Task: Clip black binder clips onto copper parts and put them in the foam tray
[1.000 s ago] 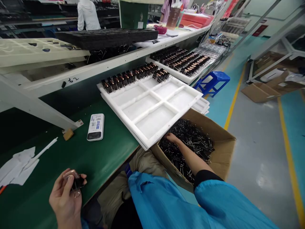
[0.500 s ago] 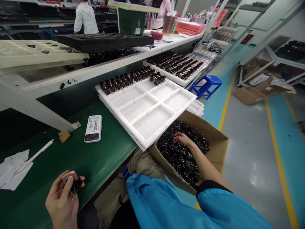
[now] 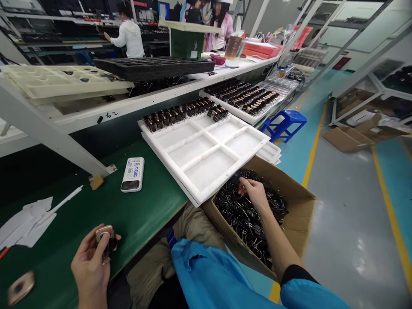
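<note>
A copper-coloured piece point(image 3: 106, 233) was held above the green table point(image 3: 154, 189), near its front edge, in the left hand point(image 3: 92, 264), with thumb and fingers clamped on it. Bare tabletop was left between that hand and a white device point(image 3: 132, 174). The right hand point(image 3: 255, 193) was lowered over a carton point(image 3: 299, 227), just beside the edge of a white tray point(image 3: 198, 196); its fingers were curled, but whether a clip was pinched could not be told. The carton's corner was overhung by the tray. The held piece's broad face was turned up, its lower part covered by the thumb, so its long axis could not be made out; a black clip point(image 3: 113, 245) was seen at its right side. A second copper-coloured piece point(image 3: 21, 288) was slanted from lower left to upper right at the table's left. The carton was heaped with black clips point(image 3: 246, 221). The tray's far edge was lined with clipped pieces point(image 3: 177, 113), its near compartments left bare, and more rows were ranged in a farther tray point(image 3: 249, 118).
</note>
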{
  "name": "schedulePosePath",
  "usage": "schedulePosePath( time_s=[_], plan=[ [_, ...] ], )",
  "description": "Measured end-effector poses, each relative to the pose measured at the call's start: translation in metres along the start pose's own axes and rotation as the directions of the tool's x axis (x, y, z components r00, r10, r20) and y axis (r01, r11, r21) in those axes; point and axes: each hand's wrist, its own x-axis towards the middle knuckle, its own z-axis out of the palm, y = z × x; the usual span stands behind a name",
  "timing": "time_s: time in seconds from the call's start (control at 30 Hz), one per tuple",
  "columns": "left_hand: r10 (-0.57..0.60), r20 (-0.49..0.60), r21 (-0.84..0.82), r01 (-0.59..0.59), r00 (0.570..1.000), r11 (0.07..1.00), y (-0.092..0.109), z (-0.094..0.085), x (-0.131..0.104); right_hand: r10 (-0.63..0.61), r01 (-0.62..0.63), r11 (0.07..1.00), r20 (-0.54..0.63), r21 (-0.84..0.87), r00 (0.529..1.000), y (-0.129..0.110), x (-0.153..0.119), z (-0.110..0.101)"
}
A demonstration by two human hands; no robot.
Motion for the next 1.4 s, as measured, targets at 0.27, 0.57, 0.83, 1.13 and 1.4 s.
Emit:
schedulePosePath(
  time_s=[0.27,0.57,0.83,1.13,1.4],
  plan=[
    [0.065,0.048,0.055,-0.068,0.997,0.996,-0.008,0.002,-0.006,-0.028,-0.228,0.928,0.662,0.296,0.749,-0.019,-0.103,0.046],
    [0.001,0.242,0.199,-0.051,0.97,0.979,-0.006,-0.004,-0.012,-0.149,-0.083,0.977,0.906,0.197,0.397,-0.035,-0.129,0.206],
    [-0.086,0.346,0.23,0.005,0.934,0.973,-0.002,-0.005,-0.013,-0.177,0.125,0.98,0.965,0.154,0.196,-0.046,-0.086,0.274],
    [-0.109,0.405,0.389,-0.063,0.908,0.919,0.002,-0.006,-0.013,-0.196,0.374,0.915,0.977,0.152,0.083,-0.058,-0.092,0.269],
    [-0.081,0.451,0.441,-0.144,0.889,0.886,0.002,-0.006,-0.011,-0.219,0.44,0.883,0.972,0.163,0.08,-0.058,-0.093,0.271]
  ],
)
